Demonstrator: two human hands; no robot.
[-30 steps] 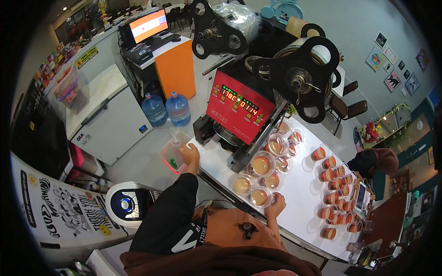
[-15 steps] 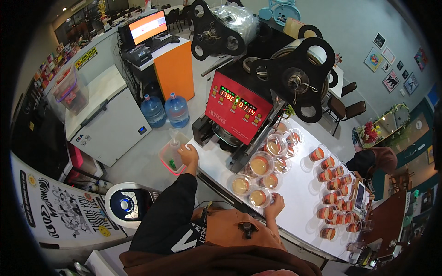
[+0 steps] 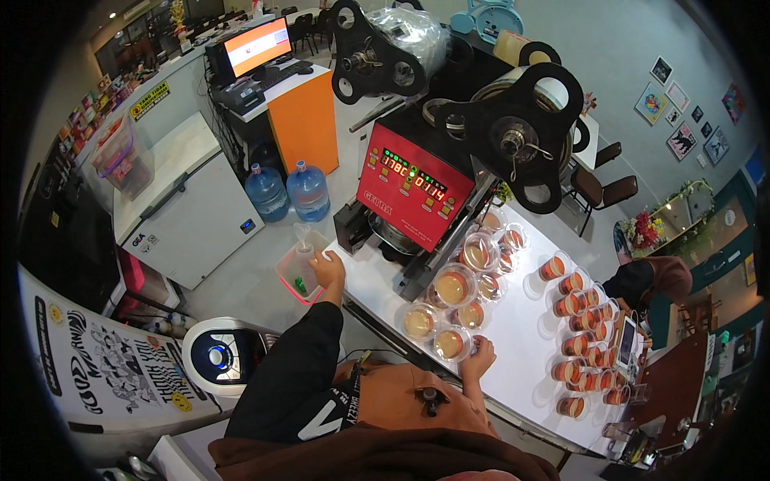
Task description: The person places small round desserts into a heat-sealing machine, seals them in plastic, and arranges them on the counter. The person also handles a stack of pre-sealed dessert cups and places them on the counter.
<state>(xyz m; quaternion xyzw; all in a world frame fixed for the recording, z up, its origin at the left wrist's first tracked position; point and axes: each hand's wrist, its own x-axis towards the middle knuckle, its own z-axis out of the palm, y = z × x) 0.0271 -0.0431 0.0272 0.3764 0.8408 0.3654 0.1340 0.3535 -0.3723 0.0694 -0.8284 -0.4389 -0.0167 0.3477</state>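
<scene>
My left hand (image 3: 327, 271) is at the table's left corner, beside a pink-rimmed plastic bin (image 3: 290, 276) holding a clear cup and something green. Its fingers are curled in, with a bit of white at their tips that I cannot make out. My right hand (image 3: 479, 359) is closed against the side of a clear plastic cup (image 3: 451, 344) with a tan-topped drink, the nearest of a cluster. Other filled cups (image 3: 451, 286) crowd behind it, some stacked on others. Just beyond stands a red-fronted cup sealing machine (image 3: 413, 180) with a lit display and black film reels.
Several rows of filled cups (image 3: 574, 346) stand on the right of the white table (image 3: 513, 353). A person (image 3: 654, 276) is beyond them. To the left are a chest freezer (image 3: 192, 212), two blue water jugs (image 3: 309, 192) and a white-and-black appliance (image 3: 220, 357).
</scene>
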